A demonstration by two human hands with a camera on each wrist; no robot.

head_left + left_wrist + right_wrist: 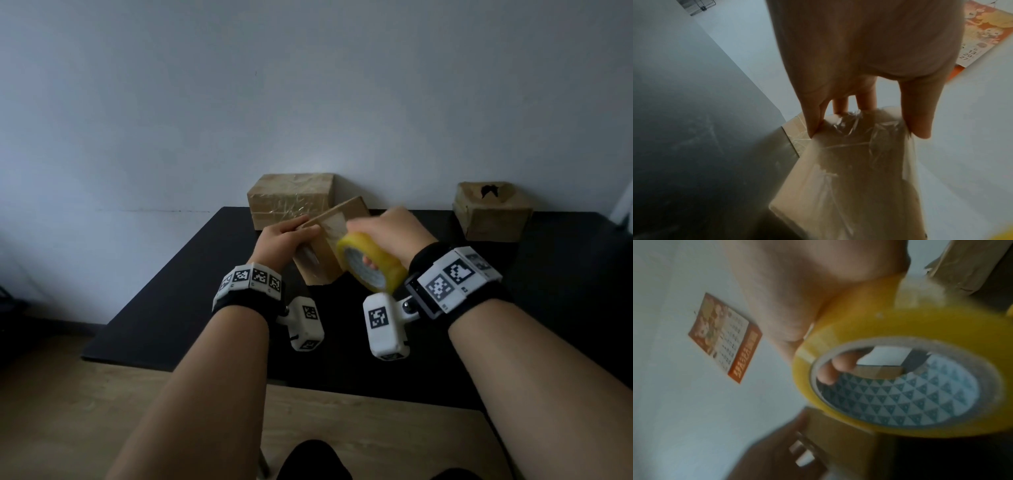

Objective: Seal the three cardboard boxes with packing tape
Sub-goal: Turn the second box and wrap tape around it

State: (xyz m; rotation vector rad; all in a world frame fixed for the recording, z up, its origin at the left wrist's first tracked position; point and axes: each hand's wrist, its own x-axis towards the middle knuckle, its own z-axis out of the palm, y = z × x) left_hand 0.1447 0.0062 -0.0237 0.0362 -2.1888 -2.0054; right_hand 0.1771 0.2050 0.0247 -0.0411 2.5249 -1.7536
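Note:
A small cardboard box [320,260] is tilted up off the black table [191,294] at its middle. My left hand [284,234] grips its upper left edge; in the left wrist view the fingers [920,116] pinch across the taped box [849,170]. My right hand [387,229] holds a yellow roll of packing tape [373,262] just right of the box, fingers through the core. In the right wrist view the roll [900,340] fills the frame, with clear tape running off toward cardboard.
A larger box [291,198] wrapped in clear tape stands against the wall behind my hands. Another box [493,210] with a torn dark hole on top sits at the back right. A calendar [725,337] hangs on the wall. Wooden floor lies below the table's near edge.

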